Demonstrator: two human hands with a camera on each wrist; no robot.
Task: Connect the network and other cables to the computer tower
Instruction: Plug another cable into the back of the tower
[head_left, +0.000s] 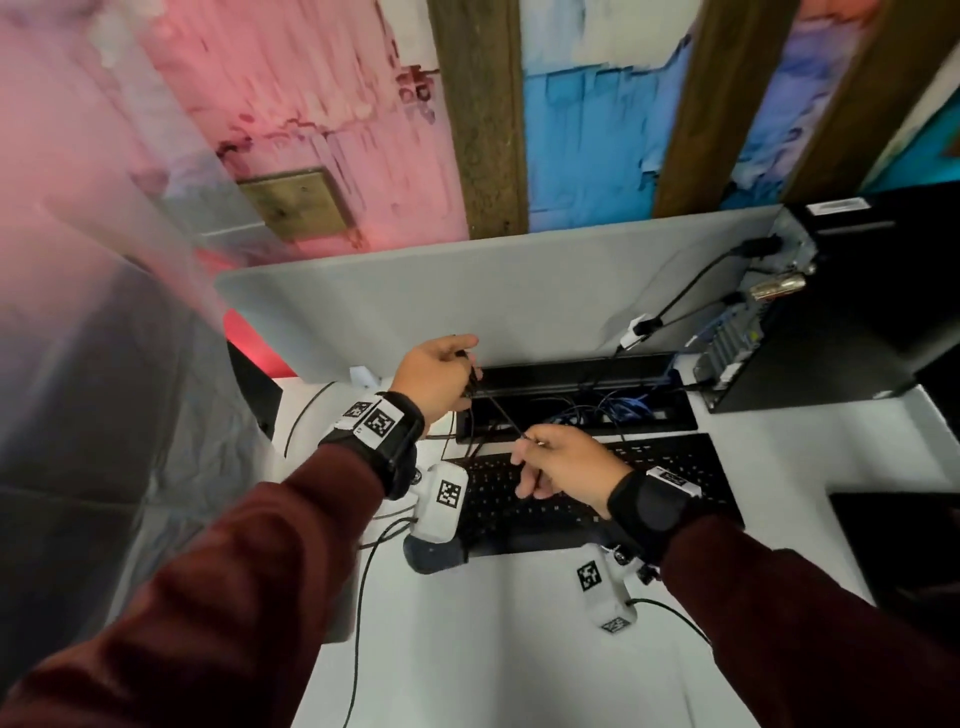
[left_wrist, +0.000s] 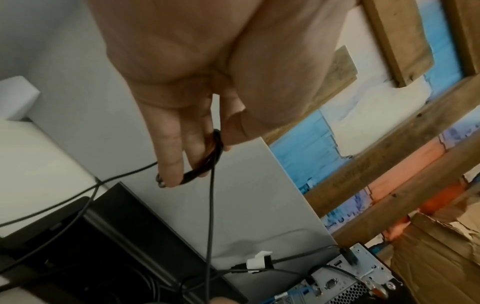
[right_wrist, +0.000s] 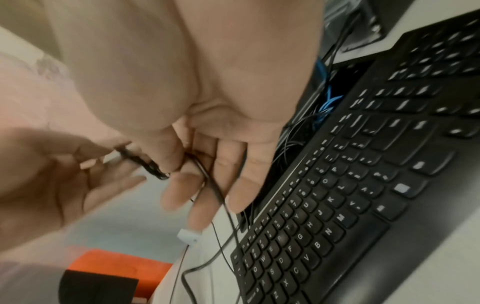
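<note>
A thin black cable (head_left: 497, 410) stretches taut between my two hands above the desk's cable tray (head_left: 571, 410). My left hand (head_left: 467, 371) grips a small coil of that cable (left_wrist: 214, 152) between thumb and fingers; one strand (left_wrist: 210, 216) hangs down from it. My right hand (head_left: 530, 447) pinches the same cable (right_wrist: 210, 183) lower down, over the keyboard. The cable's dark plug end (right_wrist: 148, 164) shows between both hands. The black computer tower (head_left: 852, 301) stands at the right, its rear panel (left_wrist: 348, 275) facing me with several cables plugged in. A blue network cable (head_left: 631, 405) lies in the tray.
A black keyboard (head_left: 665, 483) lies in front of the tray. A grey divider panel (head_left: 467, 296) rises behind the desk. A white cable clip (right_wrist: 188, 236) sits near the keyboard's left end. Loose black cables trail over the white desk (head_left: 519, 649). A dark flat object (head_left: 904, 540) lies at the right edge.
</note>
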